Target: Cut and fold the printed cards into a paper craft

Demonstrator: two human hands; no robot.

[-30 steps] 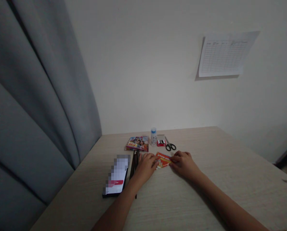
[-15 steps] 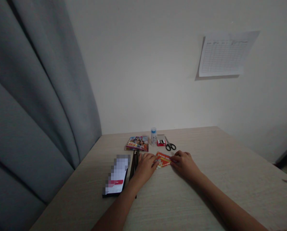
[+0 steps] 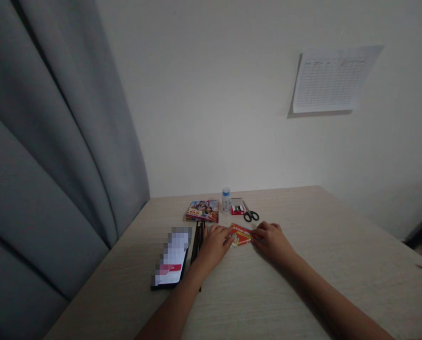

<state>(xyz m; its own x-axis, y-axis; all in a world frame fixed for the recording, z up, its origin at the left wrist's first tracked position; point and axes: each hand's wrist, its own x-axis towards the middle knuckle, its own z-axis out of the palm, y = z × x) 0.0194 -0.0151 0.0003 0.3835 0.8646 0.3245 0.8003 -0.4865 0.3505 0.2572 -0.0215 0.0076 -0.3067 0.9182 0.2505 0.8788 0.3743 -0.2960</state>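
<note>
A small red and orange printed piece of paper (image 3: 242,234), apparently folded, lies on the table between my hands. My left hand (image 3: 215,242) rests with its fingers and thumb on the paper's left side, holding it down. At the right corner, the fingers of my right hand (image 3: 270,238) are pinched together on the paper's edge. Part of the sheet is hidden under the fingers of both hands. Just left of my left hand run several dark thin sticks (image 3: 197,238), partly covered by the wrist.
A phone (image 3: 173,257) with a lit, partly blurred screen lies left of the sticks. Farther back are a stack of colourful printed leaflets (image 3: 203,210), a clear bottle with a blue part (image 3: 226,202), a small red box (image 3: 237,209) and black-handled scissors (image 3: 250,215). A grey curtain (image 3: 69,141) hangs at left.
Almost nothing differs. Both hands stay on the paper, with only a very slight shift of the right fingers along its edge.
</note>
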